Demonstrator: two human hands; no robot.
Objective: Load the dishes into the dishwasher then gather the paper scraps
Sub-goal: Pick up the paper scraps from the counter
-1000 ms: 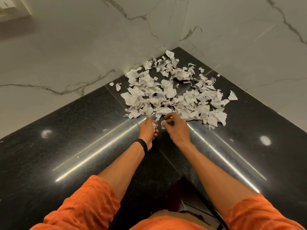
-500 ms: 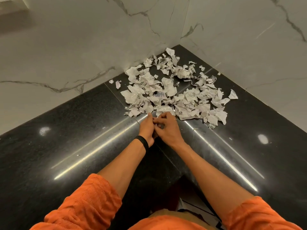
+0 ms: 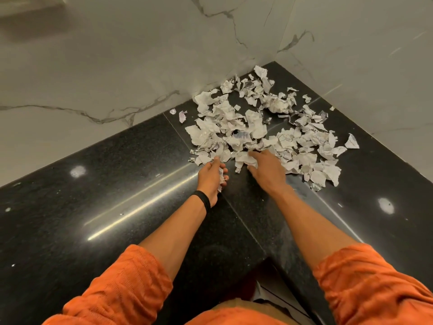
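A spread of torn white paper scraps (image 3: pixel 257 127) lies on the black stone counter (image 3: pixel 117 195) in the corner where two marble walls meet. My left hand (image 3: pixel 210 175), with a black band at the wrist, sits at the pile's near edge with its fingers curled around a few small scraps. To its right, my right hand (image 3: pixel 266 168) reaches into the near edge of the pile, index finger and thumb spread over a scrap. A loose scrap (image 3: pixel 351 142) lies apart at the right, and two small ones (image 3: pixel 182 116) at the left.
White marble walls (image 3: pixel 117 78) with grey veins close off the counter at the back left and back right. Bare black counter stretches to the left and to the right of my arms. The counter's inner corner edge (image 3: pixel 267 256) is just in front of my body.
My hands were together at the pile's near edge; now they have parted. The right hand has moved right into the scraps, while the left stays curled on the small pieces it holds.
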